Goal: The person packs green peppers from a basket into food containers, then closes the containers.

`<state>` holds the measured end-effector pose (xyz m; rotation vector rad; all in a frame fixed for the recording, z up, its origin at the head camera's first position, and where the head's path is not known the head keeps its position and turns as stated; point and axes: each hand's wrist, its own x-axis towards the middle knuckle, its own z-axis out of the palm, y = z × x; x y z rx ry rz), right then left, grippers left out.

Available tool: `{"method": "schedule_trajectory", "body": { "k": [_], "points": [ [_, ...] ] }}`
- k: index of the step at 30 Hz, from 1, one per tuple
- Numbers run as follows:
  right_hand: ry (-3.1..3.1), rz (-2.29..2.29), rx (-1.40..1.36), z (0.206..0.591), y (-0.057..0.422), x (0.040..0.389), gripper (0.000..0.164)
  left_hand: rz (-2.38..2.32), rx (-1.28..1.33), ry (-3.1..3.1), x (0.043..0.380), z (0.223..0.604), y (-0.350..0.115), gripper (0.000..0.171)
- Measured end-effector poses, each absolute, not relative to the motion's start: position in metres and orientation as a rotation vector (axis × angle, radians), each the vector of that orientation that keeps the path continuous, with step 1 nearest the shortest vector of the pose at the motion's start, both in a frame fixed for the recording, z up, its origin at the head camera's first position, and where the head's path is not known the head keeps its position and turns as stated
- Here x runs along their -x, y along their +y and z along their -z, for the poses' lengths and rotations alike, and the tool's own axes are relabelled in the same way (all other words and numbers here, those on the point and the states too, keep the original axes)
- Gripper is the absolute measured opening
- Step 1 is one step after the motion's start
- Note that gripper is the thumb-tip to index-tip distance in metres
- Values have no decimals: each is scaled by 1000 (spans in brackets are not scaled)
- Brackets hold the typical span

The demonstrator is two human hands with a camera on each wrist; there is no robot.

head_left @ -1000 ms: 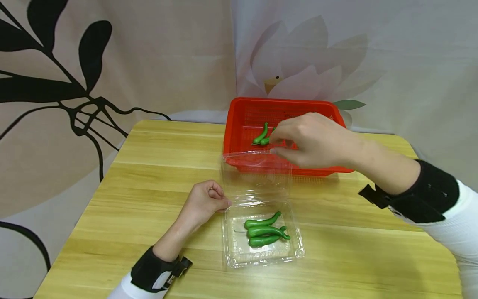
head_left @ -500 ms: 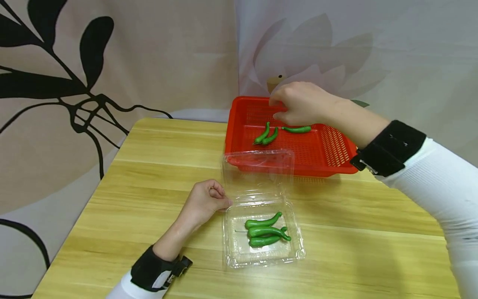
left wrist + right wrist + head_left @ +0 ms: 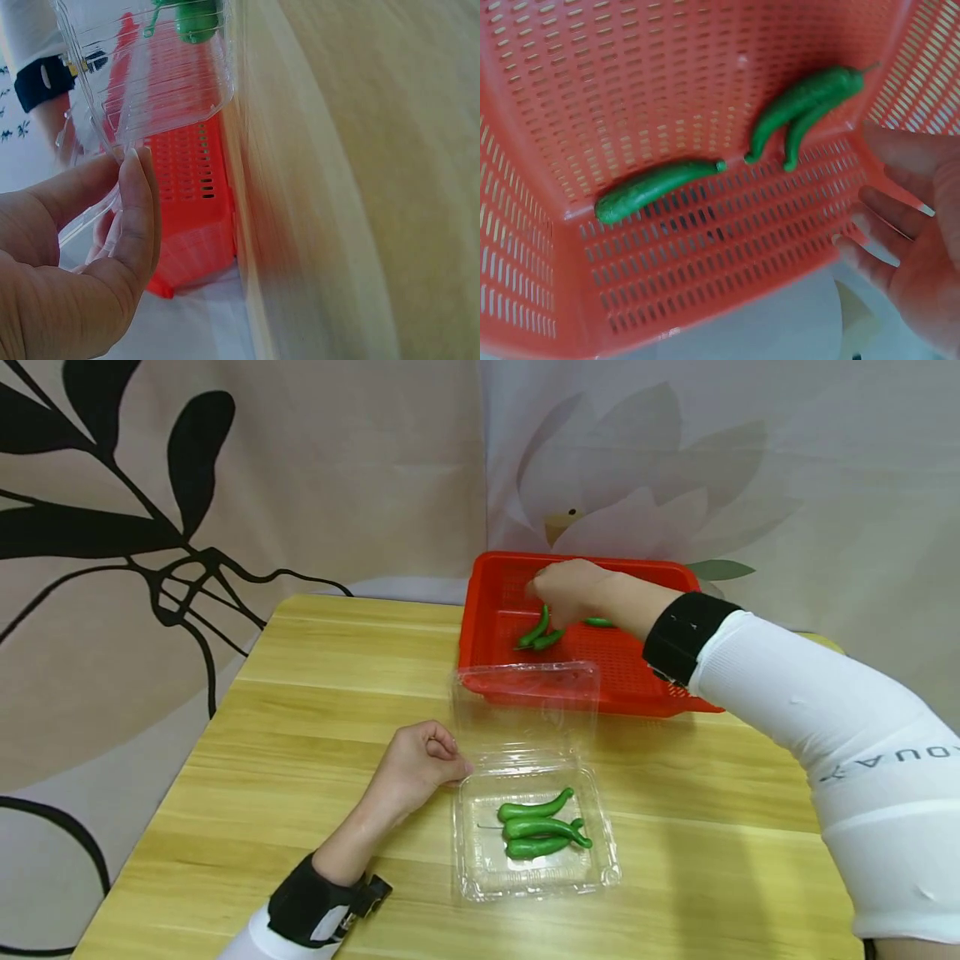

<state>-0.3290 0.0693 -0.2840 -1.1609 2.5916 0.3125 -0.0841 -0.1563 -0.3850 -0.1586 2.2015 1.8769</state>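
Near the spread right hand (image 3: 570, 592), see green chili peppers (image 3: 806, 91): likely light, slippery, best held mid-body; pinching clamshell (image 3: 487, 872) with left hand (image 3: 414, 768).

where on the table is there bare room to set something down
Bare wood lies left of the red basket and right of the clear container. Crowded: the container, pinched by the left hand, with three green peppers, and the basket, with three more and the right hand.

The person's left arm (image 3: 358, 835) reached from the near left, the left hand (image 3: 420, 764) pinching with its fingertips (image 3: 136, 178). The right arm (image 3: 810, 710) stretched from the near right, the right hand (image 3: 576, 592) far, fingers (image 3: 883, 233) slightly apart.
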Motion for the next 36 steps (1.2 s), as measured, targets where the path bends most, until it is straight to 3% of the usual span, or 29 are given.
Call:
{"method": "schedule_trajectory", "body": {
  "k": [4,12,20,27,36],
  "points": [
    [2546,-448,1208,300,60,331,52,-1859,161,2216,84,385,-156,24],
    [2473,-597,1211,324,54,331,29,-1833,191,2244,83,385,-154,26],
    [2452,-639,1196,336,59,340,34,-1843,164,2254,85,384,-153,23],
    [2442,-636,1228,347,62,345,23,-1851,160,2253,86,381,-153,23],
    [2441,-638,1177,347,65,346,21,-1849,169,2254,86,381,-152,23]
  ]
}}
